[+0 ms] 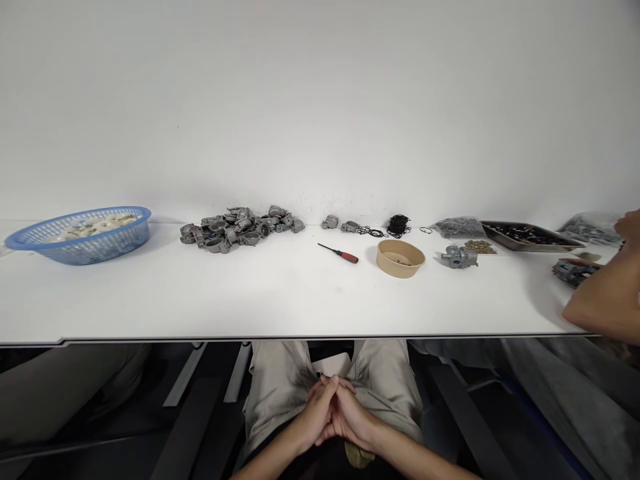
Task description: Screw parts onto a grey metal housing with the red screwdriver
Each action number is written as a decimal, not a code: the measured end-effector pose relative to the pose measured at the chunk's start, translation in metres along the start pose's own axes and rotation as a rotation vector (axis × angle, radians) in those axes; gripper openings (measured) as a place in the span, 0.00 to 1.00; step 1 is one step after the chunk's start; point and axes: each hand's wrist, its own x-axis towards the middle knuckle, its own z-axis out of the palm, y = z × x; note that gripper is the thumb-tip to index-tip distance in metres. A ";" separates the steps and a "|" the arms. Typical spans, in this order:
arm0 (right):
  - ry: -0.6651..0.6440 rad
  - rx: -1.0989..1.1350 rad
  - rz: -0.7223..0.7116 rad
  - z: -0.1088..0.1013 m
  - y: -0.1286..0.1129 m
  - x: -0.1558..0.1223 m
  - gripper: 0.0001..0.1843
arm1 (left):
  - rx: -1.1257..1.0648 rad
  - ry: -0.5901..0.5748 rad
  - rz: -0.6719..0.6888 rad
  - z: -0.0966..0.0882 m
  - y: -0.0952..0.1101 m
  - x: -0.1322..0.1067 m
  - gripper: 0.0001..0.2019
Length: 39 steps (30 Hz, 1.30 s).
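Note:
My left hand (318, 408) and my right hand (351, 415) rest together in my lap, below the table's front edge. Their fingers are closed and laced into each other, thumbs meeting on top, and no object shows in them. On the white table (280, 300) ahead lies a red-handled screwdriver (346, 256), its shaft toward the left. Just right of it stands a tan bowl (401, 268) with a few small pieces at its bottom. A single grey metal housing, like a carburetor body (459, 257), sits beyond the bowl to the right.
Left are a blue basket (100, 249) of whitish parts and a heap of grey castings (240, 230). Black rings (399, 225), brass pieces (481, 247), a bagged batch (457, 227) and a metal tray (535, 246) stand right. Another person's arm (607, 293) leans at far right.

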 end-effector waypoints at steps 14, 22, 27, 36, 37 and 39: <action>0.028 0.024 0.000 -0.003 0.003 0.002 0.36 | -0.015 -0.002 -0.010 -0.002 -0.002 -0.001 0.30; 0.007 0.003 0.016 -0.007 0.006 0.005 0.38 | 0.009 0.025 -0.002 0.000 -0.005 0.001 0.31; 0.013 0.006 -0.002 -0.006 0.005 0.005 0.40 | -0.034 0.008 0.004 0.000 -0.002 0.000 0.32; 0.006 0.001 0.006 -0.001 0.001 0.000 0.35 | -0.043 0.008 -0.018 0.000 0.003 -0.003 0.34; 0.014 -0.007 0.002 -0.001 0.000 0.000 0.36 | -0.047 0.001 -0.014 0.000 0.001 -0.002 0.33; 0.047 -0.038 -0.014 -0.002 0.000 -0.003 0.35 | -0.057 0.000 -0.005 -0.001 -0.002 -0.002 0.32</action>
